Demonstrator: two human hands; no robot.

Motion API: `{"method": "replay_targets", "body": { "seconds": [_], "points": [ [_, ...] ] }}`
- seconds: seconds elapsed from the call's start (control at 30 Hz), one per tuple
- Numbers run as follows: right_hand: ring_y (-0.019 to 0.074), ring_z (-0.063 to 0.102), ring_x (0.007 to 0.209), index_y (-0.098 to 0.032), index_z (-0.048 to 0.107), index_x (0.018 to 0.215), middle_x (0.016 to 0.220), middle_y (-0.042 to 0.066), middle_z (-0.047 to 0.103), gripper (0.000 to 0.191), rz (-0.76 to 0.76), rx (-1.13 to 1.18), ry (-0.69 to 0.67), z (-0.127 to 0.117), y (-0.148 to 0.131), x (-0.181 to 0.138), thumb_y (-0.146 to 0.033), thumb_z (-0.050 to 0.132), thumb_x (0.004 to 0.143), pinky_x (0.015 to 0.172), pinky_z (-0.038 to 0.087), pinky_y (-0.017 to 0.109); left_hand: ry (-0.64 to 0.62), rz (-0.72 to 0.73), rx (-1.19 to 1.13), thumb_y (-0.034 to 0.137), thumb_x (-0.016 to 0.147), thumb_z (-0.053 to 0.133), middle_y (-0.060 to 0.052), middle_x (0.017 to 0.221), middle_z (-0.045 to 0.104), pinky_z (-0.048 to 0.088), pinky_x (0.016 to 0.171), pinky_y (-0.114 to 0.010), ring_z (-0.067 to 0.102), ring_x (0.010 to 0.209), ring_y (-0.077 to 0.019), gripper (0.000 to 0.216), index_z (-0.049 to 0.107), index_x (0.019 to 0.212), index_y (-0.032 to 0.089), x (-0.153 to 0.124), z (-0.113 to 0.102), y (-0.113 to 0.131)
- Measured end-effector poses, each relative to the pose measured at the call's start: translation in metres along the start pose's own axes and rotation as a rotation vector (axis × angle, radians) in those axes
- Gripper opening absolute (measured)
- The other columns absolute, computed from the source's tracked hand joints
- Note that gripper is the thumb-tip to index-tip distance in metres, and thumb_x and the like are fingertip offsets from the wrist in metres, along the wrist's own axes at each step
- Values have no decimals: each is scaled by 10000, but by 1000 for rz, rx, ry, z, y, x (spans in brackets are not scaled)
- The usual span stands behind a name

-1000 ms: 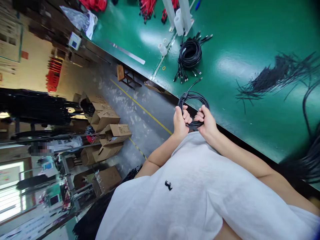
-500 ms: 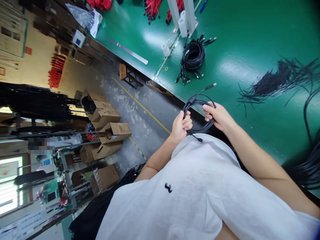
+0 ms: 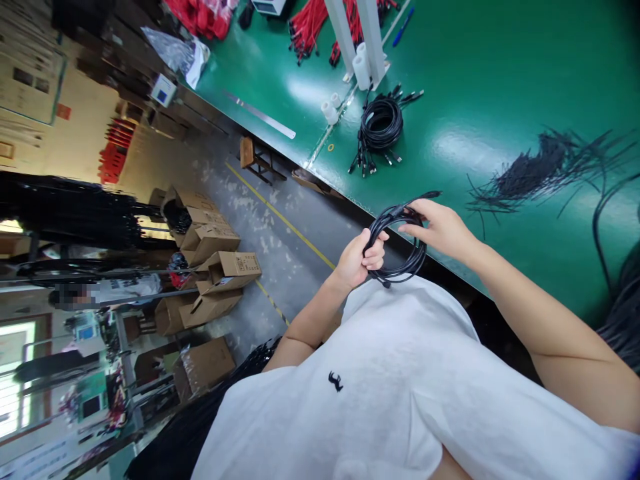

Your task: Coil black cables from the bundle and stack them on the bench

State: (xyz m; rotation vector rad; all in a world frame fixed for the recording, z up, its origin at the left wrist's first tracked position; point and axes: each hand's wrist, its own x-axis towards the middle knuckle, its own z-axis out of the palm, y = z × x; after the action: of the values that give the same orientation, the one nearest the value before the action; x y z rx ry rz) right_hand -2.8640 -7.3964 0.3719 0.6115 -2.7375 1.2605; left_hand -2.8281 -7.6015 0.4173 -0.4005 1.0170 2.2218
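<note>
A loosely wound coil of black cable point(image 3: 395, 270) hangs above the floor gap at the bench's front edge. My left hand point(image 3: 361, 257) is closed around the coil's left side, fingers wrapped over the strands. At the upper right of the loops, my right hand point(image 3: 440, 230) holds the cable between curved fingers and thumb, which stand somewhat apart. One cable end with a dark connector points right just above the right fingers. Another dark tip shows at the bottom of the coil. Farther back on the bench lies a bundle of coiled black cables point(image 3: 383, 127) with metal plugs.
The green bench point(image 3: 480, 80) carries a pile of short black ties point(image 3: 535, 167), red cables point(image 3: 306, 30), white rolls point(image 3: 329, 112), a steel ruler point(image 3: 265, 117) and a blue pen point(image 3: 403, 27). Cardboard boxes point(image 3: 235, 263) and a wooden stool point(image 3: 247, 153) stand on the floor.
My right hand has shifted from the coil's right side to its upper right, its fingers less closed. The upper cable end has swung lower and rightward. The view has shifted slightly.
</note>
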Motion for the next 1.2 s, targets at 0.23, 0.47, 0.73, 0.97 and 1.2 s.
{"method": "replay_targets", "body": {
  "seconds": [0.23,0.47,0.73,0.97,1.2],
  "points": [
    [275,657,1009,-202,509,1419,1157,103,689,500,7,-110,-5,-3,-21,0,-362,510,945,780,510,349,-11,-80,-12,487,1053,297,89,520,243,210,359,-133,179,354,-22,549,646,847,116,-2,5,1],
    [238,638,993,-211,562,1342,1218,97,655,438,-72,20,5,-6,-14,-2,-354,545,929,834,509,354,-100,-98,36,325,1076,235,87,523,252,217,357,-127,190,352,-23,523,658,877,92,-2,4,5],
    [225,601,1032,-212,627,1251,1194,116,651,366,-318,-189,-205,-2,-24,5,-233,380,981,815,469,326,-67,-168,176,405,980,562,99,533,287,221,363,-119,225,368,-12,320,634,860,118,-4,7,2],
    [190,569,764,-196,662,1057,894,93,653,268,-113,-214,-104,3,-20,-8,-211,416,949,570,316,283,-87,-173,285,356,925,659,113,520,294,219,363,-125,227,360,-6,255,596,823,131,-7,0,5],
    [93,521,562,-208,504,825,614,-69,505,272,725,1297,343,70,-38,-13,-364,724,783,590,486,238,52,239,276,352,956,615,112,510,267,184,382,-129,197,374,-5,256,581,800,151,7,3,8]
  ]
}}
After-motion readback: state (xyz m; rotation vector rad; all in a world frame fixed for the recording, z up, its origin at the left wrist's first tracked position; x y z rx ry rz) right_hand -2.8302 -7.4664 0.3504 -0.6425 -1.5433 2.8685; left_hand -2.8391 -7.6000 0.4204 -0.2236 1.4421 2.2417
